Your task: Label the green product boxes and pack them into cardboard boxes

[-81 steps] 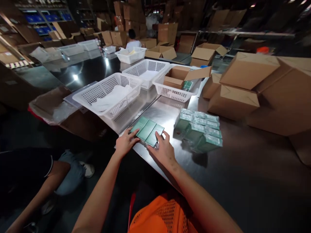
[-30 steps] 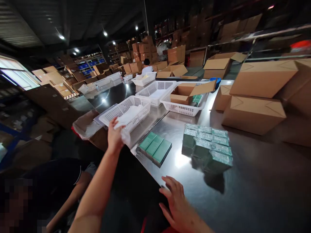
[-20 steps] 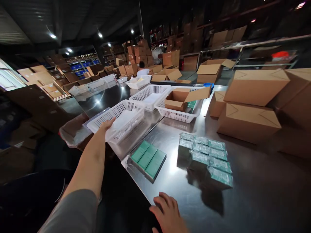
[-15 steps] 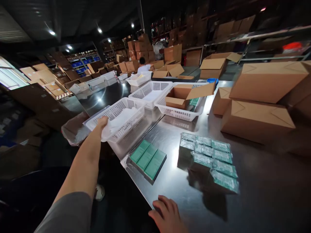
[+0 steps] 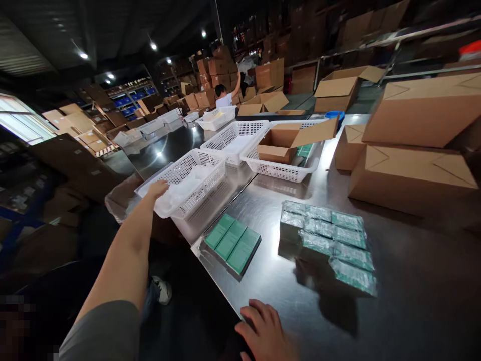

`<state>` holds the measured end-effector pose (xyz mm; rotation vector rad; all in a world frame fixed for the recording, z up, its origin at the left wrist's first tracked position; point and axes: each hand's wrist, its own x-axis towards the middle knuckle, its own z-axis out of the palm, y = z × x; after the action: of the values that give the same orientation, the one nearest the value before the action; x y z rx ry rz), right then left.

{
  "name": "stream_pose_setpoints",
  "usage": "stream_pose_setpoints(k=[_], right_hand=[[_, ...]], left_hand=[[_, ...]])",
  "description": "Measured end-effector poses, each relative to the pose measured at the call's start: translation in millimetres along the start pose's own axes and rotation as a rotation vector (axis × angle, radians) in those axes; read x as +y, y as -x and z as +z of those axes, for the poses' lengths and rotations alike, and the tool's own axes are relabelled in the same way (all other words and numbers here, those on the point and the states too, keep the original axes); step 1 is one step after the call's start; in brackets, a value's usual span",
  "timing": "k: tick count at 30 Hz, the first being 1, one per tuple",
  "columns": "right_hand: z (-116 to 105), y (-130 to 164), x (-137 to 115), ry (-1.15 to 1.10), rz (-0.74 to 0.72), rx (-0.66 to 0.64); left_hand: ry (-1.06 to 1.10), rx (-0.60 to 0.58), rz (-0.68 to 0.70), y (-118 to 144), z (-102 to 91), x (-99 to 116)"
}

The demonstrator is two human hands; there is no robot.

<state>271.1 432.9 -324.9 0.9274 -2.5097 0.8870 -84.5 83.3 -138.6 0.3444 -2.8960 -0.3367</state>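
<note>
The left arm is extended forward and to the left, sleeve grey at the shoulder, forearm bare. The left hand (image 5: 157, 189) is laid on the near corner of a white perforated plastic basket (image 5: 195, 173), fingers closed over a clear, whitish plastic bag (image 5: 176, 196) that lies in the basket and hangs over its near rim. How firmly the bag is pinched cannot be told, since the fingertips are hidden by the film. The right hand (image 5: 263, 333) is rested flat, palm down and fingers spread, on the near edge of the polished steel table (image 5: 413, 301); nothing is held in it.

The bag is seen as thin, crumpled and translucent, bunched under the left hand and spread along the basket floor beyond the grip.

Between the two hands, just to the right of the gripped basket, three flat green rectangular boxes (image 5: 233, 243) are laid side by side at the table edge. Further right of them, a block of green boxes wrapped in clear film (image 5: 330, 245) is stacked on the steel.

Beyond the grip, a second white perforated basket (image 5: 236, 138) is set, with something pale inside. A third white basket (image 5: 281, 170), to its right, is occupied by an open brown cardboard carton (image 5: 281, 143) with green boxes beside it. Closed brown cardboard cartons (image 5: 409, 165) are stacked well to the right.
</note>
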Motion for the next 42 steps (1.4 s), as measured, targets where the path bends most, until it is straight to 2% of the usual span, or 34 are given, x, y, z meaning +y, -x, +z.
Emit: stream_pose_setpoints(k=[2, 6, 8, 11, 14, 16, 18, 20, 21, 23, 25, 27, 29, 30, 31, 33, 35, 39, 42], right_hand=[[-10, -3, -5, -0.044, -0.009, 0.06], [-42, -5, -22, -0.04, 0.001, 0.267], [-66, -10, -28, 0.089, 0.035, 0.345], [-108, -26, -21, 0.472, 0.193, 0.435], [-142, -44, 3, 0.787, 0.399, 0.431], [-151, -53, 19, 0.833, 0.416, 0.357], [-153, -57, 28, 0.803, 0.369, 0.295], [-152, -56, 27, 0.73, 0.33, 0.269], [-153, -53, 21, 0.68, 0.305, 0.277], [-155, -47, 4, 0.546, 0.246, 0.34], [-153, -40, -18, 0.383, 0.223, 0.51], [-143, -32, -41, 0.231, 0.227, 0.681], [-126, -25, -58, 0.113, 0.215, 0.71], [-116, -22, -63, 0.081, 0.2, 0.672], [-109, -19, -65, 0.075, 0.186, 0.625], [-100, -14, -64, 0.144, 0.18, 0.565], [-101, -12, -59, 0.263, 0.112, 0.529], [-113, -11, -55, 0.251, -0.122, 0.408], [-110, -8, -59, 0.133, -0.074, 0.52]], left_hand=[[-0.041, 0.039, 0.043, 6, -7.7, -3], [-0.035, 0.168, 0.142, 22, -18.6, 3], [0.021, 0.27, 0.169, 29, -16.8, 13], [0.18, 0.502, 0.245, 58, -7.9, 35], [0.298, 0.626, 0.439, 124, 2.7, 60], [0.347, 0.614, 0.555, 182, 13.0, 76], [0.42, 0.573, 0.637, 241, 27.4, 89], [0.576, 0.52, 0.704, 292, 43.7, 100], [0.69, 0.458, 0.672, 314, 51.3, 105], [0.964, 0.272, 0.496, 348, 62.3, 115], [1.289, 0.009, 0.204, 371, 64.8, 128], [1.638, -0.35, -0.036, 384, 57.8, 143], [1.898, -0.65, -0.173, 390, 43.8, 157], [1.968, -0.722, -0.211, 392, 35.8, 163], [2.003, -0.735, -0.233, 393, 28.2, 167], [2.006, -0.679, -0.251, 396, 16.4, 171], [1.965, -0.665, -0.269, 401, 10.7, 172], [1.889, -0.784, -0.315, 413, 12.9, 168], [1.891, -0.903, -0.416, 419, 17.5, 162]])
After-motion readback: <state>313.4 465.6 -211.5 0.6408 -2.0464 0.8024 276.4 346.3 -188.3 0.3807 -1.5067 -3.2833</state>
